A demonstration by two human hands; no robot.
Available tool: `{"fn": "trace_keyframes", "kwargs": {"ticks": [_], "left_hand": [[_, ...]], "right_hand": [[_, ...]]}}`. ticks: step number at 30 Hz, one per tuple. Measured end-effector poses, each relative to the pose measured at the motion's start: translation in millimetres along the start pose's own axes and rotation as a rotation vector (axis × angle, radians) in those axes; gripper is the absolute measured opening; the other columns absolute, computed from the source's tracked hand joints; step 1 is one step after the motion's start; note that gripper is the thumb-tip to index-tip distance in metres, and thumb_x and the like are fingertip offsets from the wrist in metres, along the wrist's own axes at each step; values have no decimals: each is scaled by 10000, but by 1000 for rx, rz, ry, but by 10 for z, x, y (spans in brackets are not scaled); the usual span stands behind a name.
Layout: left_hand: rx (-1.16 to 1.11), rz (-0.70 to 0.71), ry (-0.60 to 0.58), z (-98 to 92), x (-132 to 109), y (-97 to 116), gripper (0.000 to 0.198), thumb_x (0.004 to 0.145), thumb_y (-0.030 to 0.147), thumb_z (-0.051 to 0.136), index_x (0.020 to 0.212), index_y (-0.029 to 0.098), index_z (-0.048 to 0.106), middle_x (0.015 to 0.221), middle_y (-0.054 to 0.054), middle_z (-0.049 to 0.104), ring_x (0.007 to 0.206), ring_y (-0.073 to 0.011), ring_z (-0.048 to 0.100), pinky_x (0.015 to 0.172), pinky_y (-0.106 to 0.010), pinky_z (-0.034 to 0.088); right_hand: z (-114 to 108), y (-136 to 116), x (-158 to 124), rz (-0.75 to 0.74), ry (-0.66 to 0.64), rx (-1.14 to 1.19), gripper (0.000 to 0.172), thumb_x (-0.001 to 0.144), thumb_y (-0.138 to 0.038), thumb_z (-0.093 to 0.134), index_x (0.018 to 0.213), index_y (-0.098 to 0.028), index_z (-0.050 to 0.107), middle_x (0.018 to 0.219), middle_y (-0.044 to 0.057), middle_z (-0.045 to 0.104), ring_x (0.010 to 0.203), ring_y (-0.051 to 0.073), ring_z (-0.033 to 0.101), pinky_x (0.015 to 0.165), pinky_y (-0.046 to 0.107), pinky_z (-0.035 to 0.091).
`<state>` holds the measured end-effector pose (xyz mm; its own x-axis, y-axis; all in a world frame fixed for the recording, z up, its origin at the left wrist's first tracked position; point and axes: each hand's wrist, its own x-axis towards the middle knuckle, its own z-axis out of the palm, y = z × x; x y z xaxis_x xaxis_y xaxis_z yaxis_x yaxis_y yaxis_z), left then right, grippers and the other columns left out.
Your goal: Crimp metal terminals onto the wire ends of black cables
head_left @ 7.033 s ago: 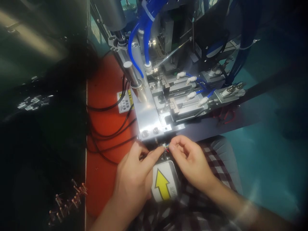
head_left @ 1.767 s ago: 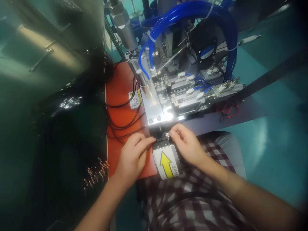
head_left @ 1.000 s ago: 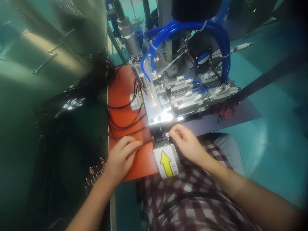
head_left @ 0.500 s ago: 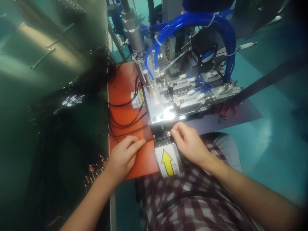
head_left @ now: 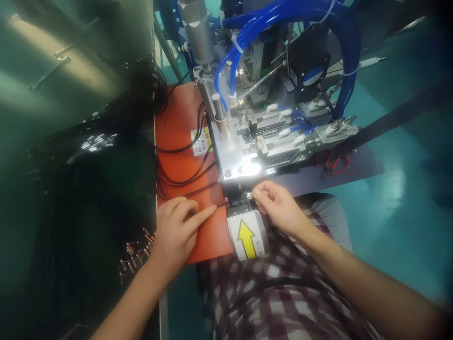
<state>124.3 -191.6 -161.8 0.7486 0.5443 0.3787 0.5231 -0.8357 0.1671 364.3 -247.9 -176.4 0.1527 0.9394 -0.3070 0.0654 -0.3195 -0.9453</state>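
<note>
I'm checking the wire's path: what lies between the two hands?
In the head view, a thin black wire runs from the left hand into a small black clamp, beside the right hand.

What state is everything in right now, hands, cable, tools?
left hand, index fingertip on the thin black cable, grip unclear
right hand, fingertips pinched on the cable's end at the fixture
thin black cable, stretched straight between both hands
red-handled pliers, lying untouched, handles apart
loose cables, heaped, copper ends bared

I see an orange mat point(head_left: 177, 118), blue hoses point(head_left: 269, 14), a yellow arrow point(head_left: 247, 238), my plaid lap point(head_left: 283, 293).
</note>
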Motion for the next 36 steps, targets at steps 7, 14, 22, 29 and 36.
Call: {"fn": "trace_keyframes", "kwargs": {"ticks": [7, 14, 22, 29, 36], "left_hand": [[-6, 10, -13, -1, -11, -8, 370, 861, -18, 459, 1111, 171, 655, 887, -72, 583, 794, -190, 533, 674, -329, 393], [51, 8, -5, 0, -17, 18, 376, 862, -12, 457, 1125, 184, 640, 892, -75, 594, 798, -191, 543, 668, -325, 409], [15, 42, -13, -32, 36, -23, 330, 881, 23, 428, 1101, 157, 633, 939, -98, 644, 851, -208, 581, 718, -324, 470], [-108, 89, -118, -107, 83, -104, 412, 889, 4, 383, 1202, 174, 590, 950, -85, 647, 870, -193, 582, 763, -316, 486], [-16, 149, -126, -99, 135, -78, 413, 883, -5, 350, 1161, 138, 619, 915, -100, 639, 819, -198, 559, 707, -314, 473]], "right_hand": [[-4, 4, 0, -120, 54, -93, 216, 920, -312, 469, 731, -213, 435, 598, -54, 429, 527, 114, 385, 509, 249, 318], [-4, 19, -19, -180, 101, -245, 199, 936, -276, 449, 747, -215, 436, 678, -25, 475, 619, 138, 451, 575, 263, 349], [-5, 28, -16, -185, 91, -228, 203, 936, -291, 443, 748, -217, 434, 662, -36, 456, 597, 134, 431, 567, 266, 337], [-17, 22, -22, -161, 77, -223, 206, 941, -296, 448, 751, -216, 437, 666, -36, 457, 598, 132, 429, 560, 262, 335], [-44, 0, -54, -179, 102, -286, 190, 947, -275, 457, 767, -216, 476, 646, -25, 521, 568, 140, 482, 538, 262, 369]]}}
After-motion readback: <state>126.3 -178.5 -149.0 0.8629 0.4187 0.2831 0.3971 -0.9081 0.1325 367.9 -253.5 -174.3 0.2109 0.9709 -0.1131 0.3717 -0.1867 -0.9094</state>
